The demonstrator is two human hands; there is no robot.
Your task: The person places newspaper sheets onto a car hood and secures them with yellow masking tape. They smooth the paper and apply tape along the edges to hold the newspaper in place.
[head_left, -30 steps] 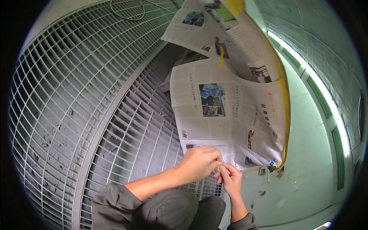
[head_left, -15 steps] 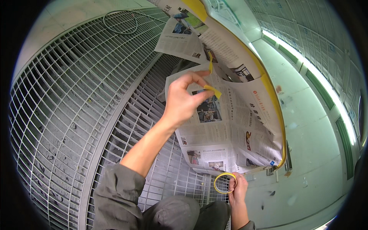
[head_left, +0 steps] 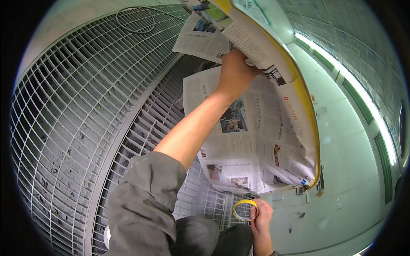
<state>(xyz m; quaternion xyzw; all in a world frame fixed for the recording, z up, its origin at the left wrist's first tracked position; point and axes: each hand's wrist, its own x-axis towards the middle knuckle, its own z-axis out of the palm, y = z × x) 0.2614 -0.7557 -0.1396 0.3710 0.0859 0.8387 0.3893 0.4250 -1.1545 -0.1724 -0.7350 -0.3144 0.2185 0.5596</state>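
Newspaper sheets (head_left: 267, 136) cover a tall curved panel, with yellow masking tape (head_left: 308, 113) running along its right edge. My left hand (head_left: 237, 72) reaches into the gap between the upper newspaper flap (head_left: 245, 36) and the sheet below. Its fingertips are hidden behind the flap, so I cannot tell what they hold. Low down, below the panel's bottom corner, my right hand (head_left: 263, 215) grips a roll of yellow masking tape (head_left: 244, 202) by its side. A metal latch-like fitting (head_left: 301, 189) shows at that corner.
Metal floor grating (head_left: 81, 128) spreads on the left, with a thin hoop (head_left: 136, 30) lying on its far part. My knees (head_left: 196, 234) are at the lower edge. A pale green wall (head_left: 341, 158) with a long bright light (head_left: 363, 100) stands on the right.
My left hand, which pinched a short piece of yellow tape, has moved up and right behind the flap; the piece is out of sight. The tape roll has shifted slightly left and down.
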